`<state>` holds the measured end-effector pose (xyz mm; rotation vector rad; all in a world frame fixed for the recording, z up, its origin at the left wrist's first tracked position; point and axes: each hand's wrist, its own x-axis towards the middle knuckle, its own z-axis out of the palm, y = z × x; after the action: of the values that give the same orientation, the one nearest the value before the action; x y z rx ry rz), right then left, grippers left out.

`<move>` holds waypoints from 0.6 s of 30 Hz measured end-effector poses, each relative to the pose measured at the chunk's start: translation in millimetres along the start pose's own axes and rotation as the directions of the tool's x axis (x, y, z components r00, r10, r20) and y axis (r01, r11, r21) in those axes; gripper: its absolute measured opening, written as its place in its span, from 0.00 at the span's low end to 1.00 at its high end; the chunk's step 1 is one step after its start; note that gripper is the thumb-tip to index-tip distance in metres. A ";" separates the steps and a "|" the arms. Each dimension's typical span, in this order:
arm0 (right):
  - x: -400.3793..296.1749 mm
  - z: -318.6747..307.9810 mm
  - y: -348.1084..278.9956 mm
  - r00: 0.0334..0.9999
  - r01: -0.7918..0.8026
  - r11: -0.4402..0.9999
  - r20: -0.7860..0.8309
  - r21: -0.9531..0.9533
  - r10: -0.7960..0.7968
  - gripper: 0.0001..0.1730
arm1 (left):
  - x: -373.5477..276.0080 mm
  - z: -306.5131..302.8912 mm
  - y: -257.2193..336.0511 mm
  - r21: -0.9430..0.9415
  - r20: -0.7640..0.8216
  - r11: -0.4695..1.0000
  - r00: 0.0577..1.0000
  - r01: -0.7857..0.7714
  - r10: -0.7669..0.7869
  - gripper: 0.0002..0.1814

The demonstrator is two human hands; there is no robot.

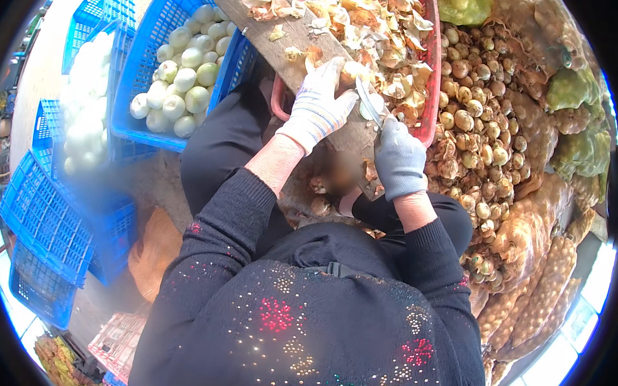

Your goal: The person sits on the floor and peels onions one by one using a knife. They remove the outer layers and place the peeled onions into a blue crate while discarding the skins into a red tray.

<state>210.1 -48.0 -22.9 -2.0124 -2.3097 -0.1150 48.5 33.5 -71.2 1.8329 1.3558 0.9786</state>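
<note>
My left hand [320, 101], in a white knit glove, rests its fingertips against an onion [352, 72] on a slanted wooden board [299, 44]. In a grey glove, my right hand [401, 158] grips a knife [368, 100], its metal blade pointing up toward that onion. A pale round onion piece [371, 107] lies beside the blade. Dry skins are scattered over the board, and a red plastic tub [434, 70] under and behind it is heaped with onion skins [366, 21].
A blue crate [147, 140] of peeled onions stands at the left, with another filled crate beyond it. Empty blue crates [47, 219] are stacked at lower left. Unpeeled onions [475, 107] are piled at right, beside mesh sacks [550, 288]. Skins litter the floor between my legs.
</note>
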 end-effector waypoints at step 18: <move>23.7 -27.1 19.2 0.785 -0.609 0.383 0.598 0.694 0.164 0.09 | 3.9 -2.0 23.2 0.183 0.002 0.983 1.000 -0.024 0.024 0.35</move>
<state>226.1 -25.0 6.7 -1.9474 -1.3201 1.4019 58.7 31.5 -50.0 1.9882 1.4690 0.8905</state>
